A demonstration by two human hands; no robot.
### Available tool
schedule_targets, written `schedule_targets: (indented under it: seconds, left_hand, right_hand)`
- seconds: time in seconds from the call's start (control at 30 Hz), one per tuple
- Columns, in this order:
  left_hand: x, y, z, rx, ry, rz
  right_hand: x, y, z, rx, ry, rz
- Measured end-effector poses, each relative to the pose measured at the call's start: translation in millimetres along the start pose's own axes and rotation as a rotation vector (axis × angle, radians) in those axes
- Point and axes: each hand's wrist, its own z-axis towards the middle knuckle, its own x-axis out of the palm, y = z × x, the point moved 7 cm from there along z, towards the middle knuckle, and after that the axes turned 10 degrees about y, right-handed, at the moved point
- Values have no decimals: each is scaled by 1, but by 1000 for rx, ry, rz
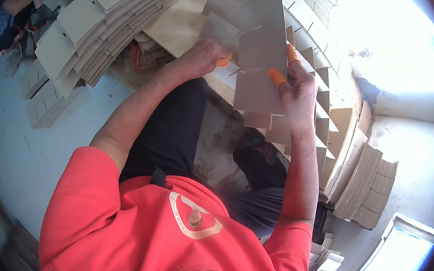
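Observation:
My right hand (pixel 297 87) grips a slotted cardboard divider strip (pixel 261 51) by its right edge, thumb on the broad face and orange covers on the thumb and a finger. The strip stands tilted and has several short slots cut into it. Behind it, partly hidden, is a grid of interlocked cardboard dividers (pixel 320 90). To the left, my left hand (pixel 202 58) is closed, its orange-covered fingertips close to the strip's left edge. Other cardboard pieces (pixel 219 29) stand just beyond these fingertips. What the left fingers pinch, if anything, is hidden.
A tall pile of slotted cardboard sheets (pixel 84 30) rises at the far left beside a pale board (pixel 176 26). More cardboard bundles (pixel 368 188) lie at the right, near a bright opening. My dark-trousered knee (pixel 174 129) is below the left arm. Part of another person (pixel 7 25) shows at upper left.

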Motion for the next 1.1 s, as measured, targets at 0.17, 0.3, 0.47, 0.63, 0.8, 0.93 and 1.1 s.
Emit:
schedule_targets:
  seconds: [0.17,0.3,0.47,0.63,0.8,0.93,1.1]
  left_hand:
    - [2,1,2,-8,-5,-9]
    - [5,7,5,-19,-5,-35]
    - [8,6,5,1,-48,-67]
    - [8,11,4,-11,-24,-65]
    - [7,5,3,4,-31,-90]
    - [6,5,5,11,-34,-89]
    - [9,3,9,-7,11,-76]
  right_hand:
    - [7,-2,7,-83,16,18]
    - [2,15,10,-80,-35,-19]
    - [9,3,8,29,6,-101]
    - [5,10,4,52,-12,-56]
    - [15,2,6,109,55,-71]
    - [16,5,9,65,52,-100]
    - [38,-7,23,-149,49,-22]
